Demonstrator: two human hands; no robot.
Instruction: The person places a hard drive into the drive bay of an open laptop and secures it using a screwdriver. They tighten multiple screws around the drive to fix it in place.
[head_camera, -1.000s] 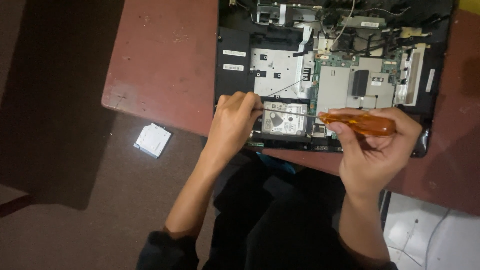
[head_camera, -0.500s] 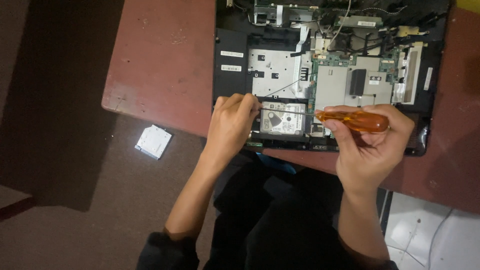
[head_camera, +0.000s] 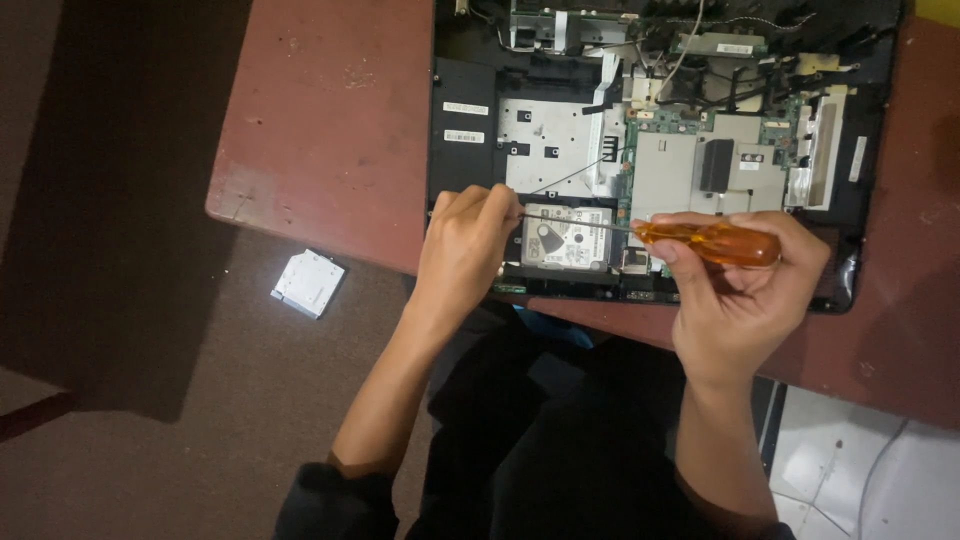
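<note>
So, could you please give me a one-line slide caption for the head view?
Right hand holds an orange-handled screwdriver over an opened laptop; left hand rests beside its hard drive.

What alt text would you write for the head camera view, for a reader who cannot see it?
A right hand holds an orange-handled screwdriver level over a silver hard drive inside an opened black laptop, while the left hand pinches its tip. The laptop lies on a worn red table.

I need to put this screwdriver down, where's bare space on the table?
Bare red tabletop lies left of the opened laptop, out to the table's left edge. A narrower strip runs along the laptop's right side. The laptop's inside is crowded with boards, cables and the drive.
</note>
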